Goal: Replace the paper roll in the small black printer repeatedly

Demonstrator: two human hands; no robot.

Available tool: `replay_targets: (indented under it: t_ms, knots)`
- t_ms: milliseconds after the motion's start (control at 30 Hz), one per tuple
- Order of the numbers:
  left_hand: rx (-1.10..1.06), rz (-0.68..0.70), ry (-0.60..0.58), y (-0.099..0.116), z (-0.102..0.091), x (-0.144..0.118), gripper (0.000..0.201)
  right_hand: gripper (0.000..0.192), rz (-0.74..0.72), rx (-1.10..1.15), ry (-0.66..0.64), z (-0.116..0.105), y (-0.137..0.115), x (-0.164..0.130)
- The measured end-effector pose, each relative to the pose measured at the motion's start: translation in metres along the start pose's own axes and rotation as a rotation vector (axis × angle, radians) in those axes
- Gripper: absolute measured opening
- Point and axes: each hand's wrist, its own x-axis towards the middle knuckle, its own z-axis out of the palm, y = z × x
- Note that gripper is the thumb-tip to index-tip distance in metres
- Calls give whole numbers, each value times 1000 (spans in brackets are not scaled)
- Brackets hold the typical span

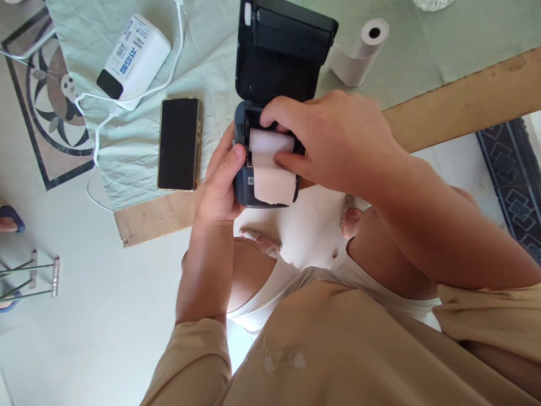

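Left hand (220, 186) clasping printer (245, 190), right hand (342, 141) pinching paper roll (262, 141), phone (179, 144), cabled white box (146, 59), second roll (367, 48) nearby

Hands (338, 138) on printer (245, 190), lid (279, 62) open, paper (269, 144) inside

"What does the printer (244, 193) look like?"
"Small, boxy and dark, with rounded corners and a little pale label on the near part."
"And its lid (279, 65)?"
"Black inside, swung wide open, pointing away from the wearer."
"What's in the bay?"
"A white paper roll (264, 139), lying crosswise, partly hidden. Its loose end (274, 185) drapes over the near part, with a ragged edge."
"Where's the printer?"
"Held bay upward, by the desk's (465, 107) near edge."
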Motion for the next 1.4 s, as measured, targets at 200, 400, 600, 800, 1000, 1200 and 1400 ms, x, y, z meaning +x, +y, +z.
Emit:
replay_targets:
  t_ms: [200,400,600,800,1000,1200,1400]
  knots:
    - [-17,-33,67,2,3,-5,42,43,-169,412,98,-6,10,-5]
    - [-98,-42,127,7,8,-5,40,27,6,1168,250,-7,36,9]
    - [-149,-67,124,7,10,-2,42,16,87,757,294,10,56,6]
    - [-110,-44,139,5,12,1,39,34,12,357,349,18,60,2]
    - [-114,-13,142,5,11,1,35,43,-74,312,454,8,63,-1]
    - [-124,-80,149,6,8,-1,37,59,68,135,653,-3,84,9]
    - [-139,-53,136,7,9,-2,36,55,170,141,475,20,99,21]
